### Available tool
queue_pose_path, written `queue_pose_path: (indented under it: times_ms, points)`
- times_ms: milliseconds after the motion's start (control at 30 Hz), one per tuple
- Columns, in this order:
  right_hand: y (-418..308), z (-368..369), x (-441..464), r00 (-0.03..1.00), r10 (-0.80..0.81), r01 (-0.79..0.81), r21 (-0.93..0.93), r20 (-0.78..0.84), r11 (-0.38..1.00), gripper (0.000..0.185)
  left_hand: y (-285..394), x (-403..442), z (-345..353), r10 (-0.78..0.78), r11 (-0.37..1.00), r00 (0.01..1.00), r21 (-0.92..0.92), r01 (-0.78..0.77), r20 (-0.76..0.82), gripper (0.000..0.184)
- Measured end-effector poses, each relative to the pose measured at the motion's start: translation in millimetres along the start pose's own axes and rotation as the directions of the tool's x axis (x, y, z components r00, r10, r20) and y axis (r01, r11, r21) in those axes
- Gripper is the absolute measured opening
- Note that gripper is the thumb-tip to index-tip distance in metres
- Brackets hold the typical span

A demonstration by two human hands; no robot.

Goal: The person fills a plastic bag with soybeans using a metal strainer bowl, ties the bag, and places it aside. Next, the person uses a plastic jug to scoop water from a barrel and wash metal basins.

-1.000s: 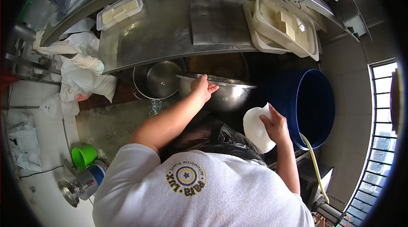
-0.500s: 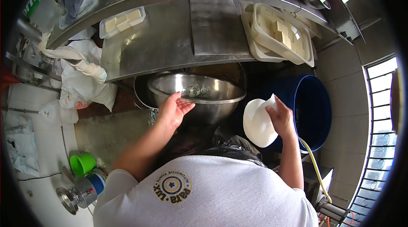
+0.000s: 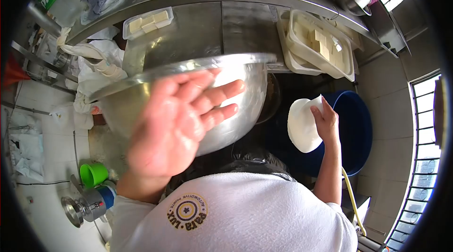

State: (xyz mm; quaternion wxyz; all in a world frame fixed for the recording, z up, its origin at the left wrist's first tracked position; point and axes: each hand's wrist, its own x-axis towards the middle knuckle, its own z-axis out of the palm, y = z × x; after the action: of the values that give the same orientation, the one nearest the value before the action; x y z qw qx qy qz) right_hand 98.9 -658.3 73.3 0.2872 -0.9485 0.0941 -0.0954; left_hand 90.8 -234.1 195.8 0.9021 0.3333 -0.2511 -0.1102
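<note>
A large stainless steel bowl (image 3: 240,105) is raised and tilted close in front of me, its rim high and its outer side facing me. My left hand (image 3: 174,124) is at that bowl, palm toward me, with the fingers along its outer side and the upper ones reaching the rim. The thumb cannot be clearly made out. On the right, my right hand (image 3: 326,122) pinches the edge of a white, rounded, scoop-like piece (image 3: 302,127). Its exact kind does not show. A blue barrel (image 3: 361,129) stands just beyond that hand.
A steel table (image 3: 188,30) spans the front, bearing a small tub of white blocks (image 3: 148,21). Stacked white trays (image 3: 347,65) with more blocks sit at its right. A green bucket (image 3: 93,174) is low on the left, and a yellow hose (image 3: 348,190) runs by the barrel.
The steel bowl has come up and toward me with my left hand, and its rim has tilted. My right hand has shifted slightly right, still gripping the white scoop-like piece.
</note>
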Motion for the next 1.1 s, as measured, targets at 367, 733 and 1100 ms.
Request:
queue_pose_path:
  times_ms: [367,733,1100]
  points:
    - [16.4,31.3,-7.1,0.985,-0.028,0.018,0.063,0.169,0.998,0.062,-46.0,-11.8,-99.0,0.098,0.987,0.993,-0.124,-0.105,-0.059,0.061]
    - [-5.6,105.5,-12.3,0.872,-0.161,0.204,-0.045,0.462,0.978,0.068,-153.1,-34.6,-292.0,-0.073,0.997,0.78,-0.069,0.039,-0.621,0.039]
    - [-181.2,288.1,1.3,0.37,-0.138,0.668,-0.16,0.919,0.727,0.072,-292.1,-131.4,-421.7,-0.235,0.273,0.497,0.434,0.859,-0.835,0.049]
